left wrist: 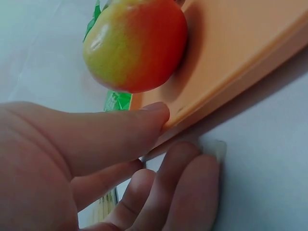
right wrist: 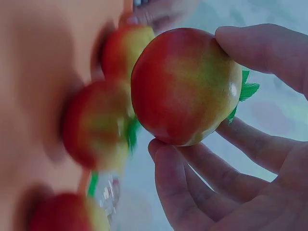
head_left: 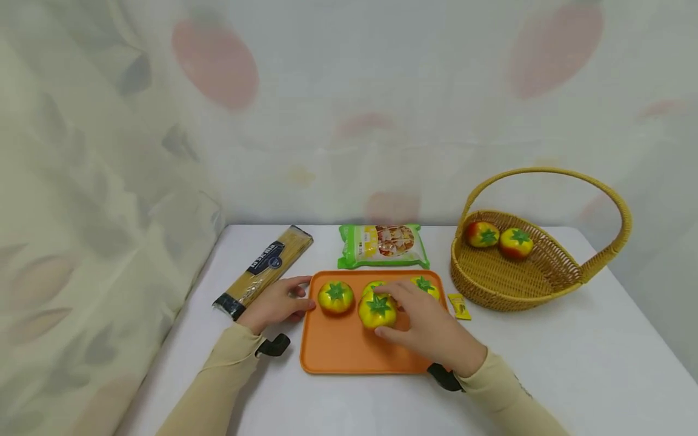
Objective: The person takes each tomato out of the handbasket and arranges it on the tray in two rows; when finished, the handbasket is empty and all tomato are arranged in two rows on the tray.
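Over the middle of the orange tray (head_left: 338,354), my right hand (head_left: 431,324) holds a red-and-yellow tomato (right wrist: 185,89) with a green leafy top. The thumb is on one side of it and the fingers on the other. A tomato (head_left: 334,299) sits at the tray's left, another (head_left: 371,286) lies partly hidden behind the held one, and a third (head_left: 428,286) is at the right back. My left hand (head_left: 277,306) is at the tray's left edge, its thumb (left wrist: 139,125) at the rim and its fingers loosely bent beside it.
A wicker basket (head_left: 523,297) with a tall handle stands at the right, with two tomatoes (head_left: 515,243) inside. Behind the tray lies a green-edged food packet (head_left: 384,246). A spaghetti pack (head_left: 267,266) lies at the left, and a small yellow sachet (head_left: 460,307) between tray and basket.
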Demonstrator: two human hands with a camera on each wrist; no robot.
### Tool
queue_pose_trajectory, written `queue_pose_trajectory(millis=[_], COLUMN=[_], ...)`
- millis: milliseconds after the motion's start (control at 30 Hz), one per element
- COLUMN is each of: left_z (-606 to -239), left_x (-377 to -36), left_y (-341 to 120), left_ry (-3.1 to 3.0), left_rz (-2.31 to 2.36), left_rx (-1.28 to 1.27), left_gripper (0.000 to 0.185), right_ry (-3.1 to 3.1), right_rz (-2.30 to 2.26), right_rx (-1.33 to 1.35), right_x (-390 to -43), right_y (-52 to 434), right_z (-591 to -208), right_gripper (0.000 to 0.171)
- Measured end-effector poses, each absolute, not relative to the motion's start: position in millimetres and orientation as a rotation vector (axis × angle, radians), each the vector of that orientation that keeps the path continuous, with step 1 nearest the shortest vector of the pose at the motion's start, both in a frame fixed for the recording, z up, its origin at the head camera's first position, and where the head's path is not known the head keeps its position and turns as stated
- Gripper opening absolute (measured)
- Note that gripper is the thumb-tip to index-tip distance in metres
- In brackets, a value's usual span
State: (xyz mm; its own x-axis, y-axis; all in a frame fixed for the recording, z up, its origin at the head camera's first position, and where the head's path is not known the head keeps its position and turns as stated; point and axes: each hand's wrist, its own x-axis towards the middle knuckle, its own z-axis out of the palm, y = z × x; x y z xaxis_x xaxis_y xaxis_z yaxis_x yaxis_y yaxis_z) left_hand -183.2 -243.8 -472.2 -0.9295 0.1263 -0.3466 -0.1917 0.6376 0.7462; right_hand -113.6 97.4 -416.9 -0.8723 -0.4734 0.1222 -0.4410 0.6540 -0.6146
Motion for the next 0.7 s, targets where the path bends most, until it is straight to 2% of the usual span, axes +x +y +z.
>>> queue_pose_trajectory(millis=[267,700], left_z=[-471,-469], left_x=[-185,-186], left_y=[-247,-245], left_ry=[2.438,2.419], left_rz=[1.236,1.227], left_rx=[-0.021,-0.019], left_gripper=[0.069,0.068], right_ry=[2.676,2.63], right_rz=[-0.934,-0.832], right_rx=[-0.872,-0.93], right_x=[-102,-105], right_y=[65,36], right_z=[-424,-436], right_gripper=[0.064,0.059])
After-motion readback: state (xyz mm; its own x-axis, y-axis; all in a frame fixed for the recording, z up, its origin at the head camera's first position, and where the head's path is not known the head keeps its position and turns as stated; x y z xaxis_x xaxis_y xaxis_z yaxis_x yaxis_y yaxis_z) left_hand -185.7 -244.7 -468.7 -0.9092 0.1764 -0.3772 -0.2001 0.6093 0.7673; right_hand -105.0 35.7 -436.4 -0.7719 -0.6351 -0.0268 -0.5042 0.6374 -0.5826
